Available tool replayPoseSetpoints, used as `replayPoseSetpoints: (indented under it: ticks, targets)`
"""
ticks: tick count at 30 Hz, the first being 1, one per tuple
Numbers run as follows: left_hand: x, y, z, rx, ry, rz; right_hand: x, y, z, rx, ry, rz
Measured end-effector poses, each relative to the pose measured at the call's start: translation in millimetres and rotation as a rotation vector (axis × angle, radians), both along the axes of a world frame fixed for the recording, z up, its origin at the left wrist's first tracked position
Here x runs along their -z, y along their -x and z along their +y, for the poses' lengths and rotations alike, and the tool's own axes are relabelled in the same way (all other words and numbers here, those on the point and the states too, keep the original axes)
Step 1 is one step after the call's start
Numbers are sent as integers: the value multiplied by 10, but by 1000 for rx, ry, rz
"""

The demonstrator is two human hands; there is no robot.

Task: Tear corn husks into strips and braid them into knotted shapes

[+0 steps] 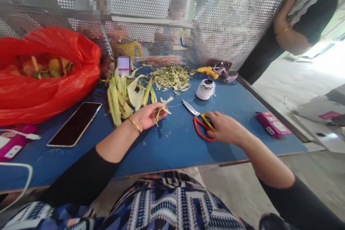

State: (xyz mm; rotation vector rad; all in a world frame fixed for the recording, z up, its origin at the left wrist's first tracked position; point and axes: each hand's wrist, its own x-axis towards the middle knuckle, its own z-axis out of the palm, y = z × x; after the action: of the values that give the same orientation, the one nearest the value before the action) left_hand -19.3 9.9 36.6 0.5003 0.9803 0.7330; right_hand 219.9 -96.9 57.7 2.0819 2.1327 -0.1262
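- Far L: red bag slumps on the table w/ yellow-orange bits inside. In front of it is the left pink box w/ a cable by it. The box label is too small to read.
- Phone lies face up just beside the bag, screen dark, no logo seen.
- Husks: a green-yellow pile just behind the L wrist.
- Left hand is palm up, thumb + fingers pinched shut on a small bundle of husk strips. It sits low over the table, about centre.
- Thread runs from the bundle twd the spool, passing the scissors' tip. My read: keep the pinch firm & the thread taut so any wrap stays snug, and cut the thread, not the strips.
- Scraps: a shredded heap at the back, well apart from both hands.
- Scissors lie flat, blades pointing up-left at the thread, red + yellow handles under the right hand.
- Right hand: fingers curl over the handles. Can't tell if they're through the loops or gripping. Probably best to seat the fingers fully before lifting, since the tip faces the L fingers.
- Glue gun: yellow, behind the spool.
- Right pink box sits near the R edge. Its white label is unreadable.
- No brand or writing is legible anywhere.
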Motion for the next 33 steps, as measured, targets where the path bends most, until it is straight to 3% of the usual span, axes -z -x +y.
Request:
replayPoseSetpoints:
  ticks: [3, 8, 14, 19, 27, 33]
  targets:
    - [15, -4, -12, 13, -7, -5, 117, 52, -92, -7, -20, 21]
    - [21, 11, -20, -7, -16, -13, 68, -53, -42, 48, 31, 216]
    - [22, 9, -21, -10, -11, -11, 47, -272, -235, 346, 313, 877]
    - [17, -6, -43, 1, -13, -3, 58, -323, -316, 361, 403, 1329]
    - [-14, -5, -51, -4, -16, 11, -65, -96, -2, 452, 515, 1356]
    - [-1, -18, -66, 15, -4, 33, -47, 68, 331, 464, 416, 1196]
